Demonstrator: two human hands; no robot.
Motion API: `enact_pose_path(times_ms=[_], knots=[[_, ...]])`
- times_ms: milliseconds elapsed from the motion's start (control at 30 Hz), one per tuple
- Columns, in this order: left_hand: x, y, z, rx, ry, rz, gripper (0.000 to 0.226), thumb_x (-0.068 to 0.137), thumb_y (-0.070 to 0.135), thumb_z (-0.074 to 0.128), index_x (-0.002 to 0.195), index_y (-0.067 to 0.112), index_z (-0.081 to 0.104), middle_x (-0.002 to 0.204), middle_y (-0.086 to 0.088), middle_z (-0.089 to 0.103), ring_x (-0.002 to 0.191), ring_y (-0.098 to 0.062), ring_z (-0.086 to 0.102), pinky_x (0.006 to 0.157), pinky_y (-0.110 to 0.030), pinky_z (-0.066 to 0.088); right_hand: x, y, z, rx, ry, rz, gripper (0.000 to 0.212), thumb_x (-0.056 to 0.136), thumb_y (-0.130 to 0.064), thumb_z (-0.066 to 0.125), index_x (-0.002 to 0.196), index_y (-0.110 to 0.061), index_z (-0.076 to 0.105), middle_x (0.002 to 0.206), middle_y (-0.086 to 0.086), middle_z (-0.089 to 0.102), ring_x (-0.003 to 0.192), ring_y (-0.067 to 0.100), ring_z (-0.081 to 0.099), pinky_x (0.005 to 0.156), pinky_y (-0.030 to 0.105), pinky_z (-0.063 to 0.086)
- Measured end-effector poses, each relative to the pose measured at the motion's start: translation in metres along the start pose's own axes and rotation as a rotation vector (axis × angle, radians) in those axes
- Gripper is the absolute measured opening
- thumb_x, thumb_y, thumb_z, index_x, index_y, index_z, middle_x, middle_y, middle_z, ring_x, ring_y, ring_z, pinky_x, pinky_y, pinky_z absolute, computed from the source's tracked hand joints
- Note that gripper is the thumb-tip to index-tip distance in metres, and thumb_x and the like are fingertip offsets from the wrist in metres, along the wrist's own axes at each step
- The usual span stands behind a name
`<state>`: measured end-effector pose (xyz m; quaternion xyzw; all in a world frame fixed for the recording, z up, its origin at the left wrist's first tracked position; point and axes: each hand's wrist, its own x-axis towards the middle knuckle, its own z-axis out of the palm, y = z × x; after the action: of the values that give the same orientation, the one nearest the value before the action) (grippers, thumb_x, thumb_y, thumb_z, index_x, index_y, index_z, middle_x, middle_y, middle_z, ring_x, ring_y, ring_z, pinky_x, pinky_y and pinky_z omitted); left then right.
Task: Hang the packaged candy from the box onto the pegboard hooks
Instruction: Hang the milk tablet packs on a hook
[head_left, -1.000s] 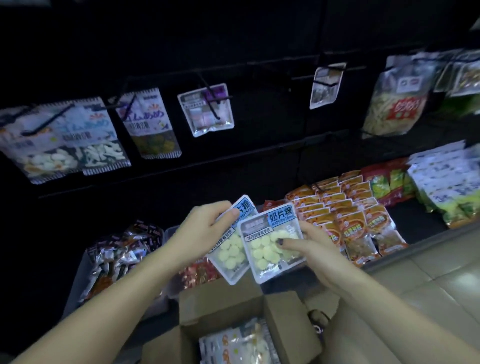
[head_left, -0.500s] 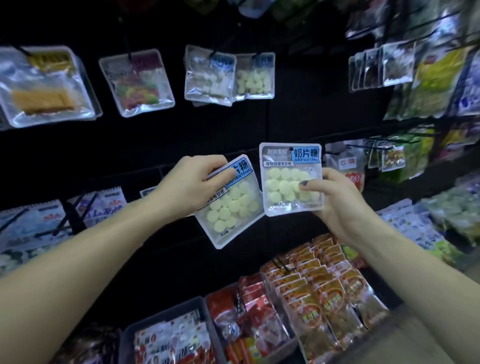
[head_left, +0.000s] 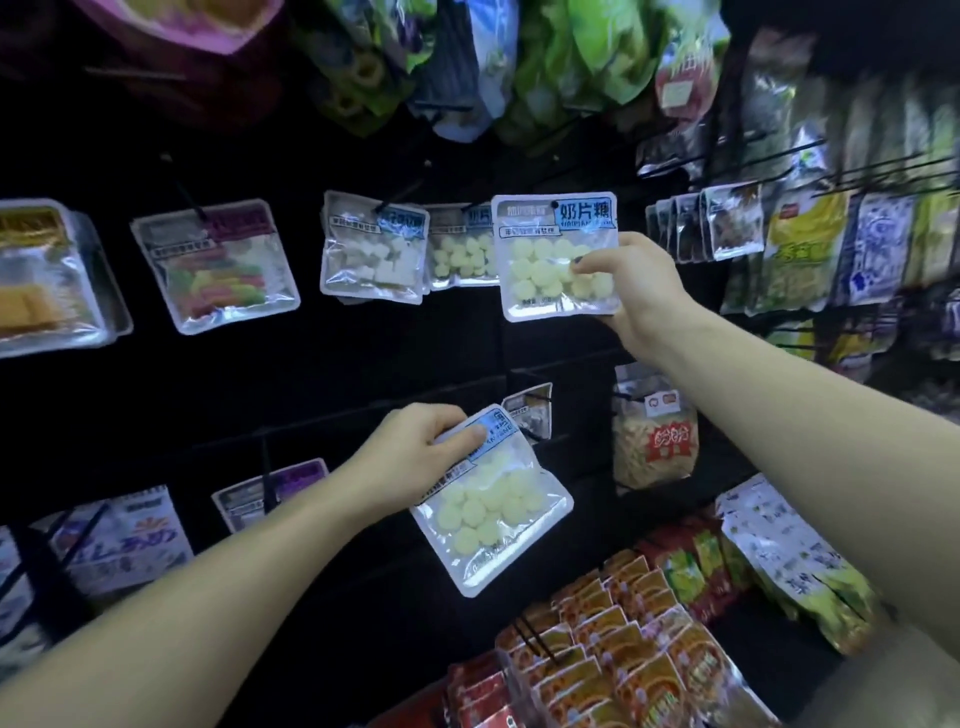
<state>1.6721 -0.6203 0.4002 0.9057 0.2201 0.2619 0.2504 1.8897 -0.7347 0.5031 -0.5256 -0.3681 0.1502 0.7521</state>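
Right hand (head_left: 636, 291) pinching upright candy pack (head_left: 558, 257), header up, raised since 0.5 s ago to hanging packs (head_left: 460, 247) on pegboard (head_left: 415, 353), left hand (head_left: 410, 457) gripping second pack (head_left: 491, 506), lowered, tilted header up-left

A black display wall (head_left: 395, 364) fills the dim view, crossed by thin black peg hooks (head_left: 769, 156). Pale floor tile (head_left: 883, 691) shows at five o'clock, and cool light falls from above.
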Motion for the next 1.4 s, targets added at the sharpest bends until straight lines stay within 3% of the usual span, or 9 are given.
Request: enact_pose_path(times_ms=[400,767,867,1033,1167,1400], knots=[[0.013,0.000,-0.006,0.060,-0.124,-0.019,0.050,0.102,0.040,0.063,0.057,0.025,0.050,0.047,0.016,0.042,0.044,-0.003,0.037,0.047,-0.019,0.030,0.044,-0.010,0.012,0.088,0.069,-0.039,0.047,0.061,-0.010,0.074,0.107,-0.013,0.069,0.114,0.005,0.076,0.110,0.030,0.071,0.100,0.055,0.056],[0.013,-0.006,-0.003,0.045,-0.147,0.001,0.050,0.102,0.041,0.062,0.054,0.030,0.054,0.049,0.015,0.042,0.046,-0.003,0.036,0.048,-0.020,0.029,0.058,-0.008,0.012,0.103,0.047,-0.046,0.039,0.072,-0.004,0.070,0.111,-0.010,0.068,0.113,0.009,0.077,0.106,0.031,0.075,0.095,0.052,0.060],[0.014,-0.006,-0.003,0.044,-0.156,0.000,0.048,0.102,0.041,0.062,0.059,0.023,0.052,0.050,0.014,0.040,0.047,-0.006,0.035,0.049,-0.022,0.030,0.062,-0.005,0.013,0.039,0.051,-0.047,0.032,0.078,-0.003,0.072,0.107,-0.014,0.070,0.110,0.005,0.077,0.105,0.028,0.075,0.094,0.048,0.061],[0.015,-0.006,-0.002,0.051,-0.165,0.005,0.049,0.102,0.041,0.062,0.060,0.021,0.048,0.049,0.014,0.037,0.046,-0.005,0.033,0.049,-0.022,0.031,0.078,0.003,0.022,-0.021,-0.012,-0.056,0.033,0.085,0.000,0.069,0.114,-0.015,0.075,0.107,0.005,0.079,0.093,0.023,0.078,0.078,0.036,0.064],[0.016,-0.009,-0.001,0.038,-0.165,0.011,0.049,0.102,0.042,0.062,0.063,0.017,0.045,0.051,0.014,0.036,0.047,-0.006,0.033,0.047,-0.020,0.030,0.101,0.016,0.035,-0.069,-0.025,-0.005,0.035,0.089,-0.002,0.070,0.121,-0.015,0.074,0.107,0.003,0.079,0.093,0.019,0.078,0.074,0.032,0.064],[0.018,-0.015,0.000,0.016,-0.172,0.040,0.050,0.102,0.043,0.061,0.062,0.018,0.044,0.050,0.013,0.035,0.045,-0.006,0.032,0.046,-0.021,0.029,0.141,0.044,0.076,-0.088,0.028,0.036,0.034,0.090,-0.003,0.071,0.121,-0.015,0.072,0.106,0.005,0.077,0.093,0.022,0.077,0.083,0.039,0.065]])
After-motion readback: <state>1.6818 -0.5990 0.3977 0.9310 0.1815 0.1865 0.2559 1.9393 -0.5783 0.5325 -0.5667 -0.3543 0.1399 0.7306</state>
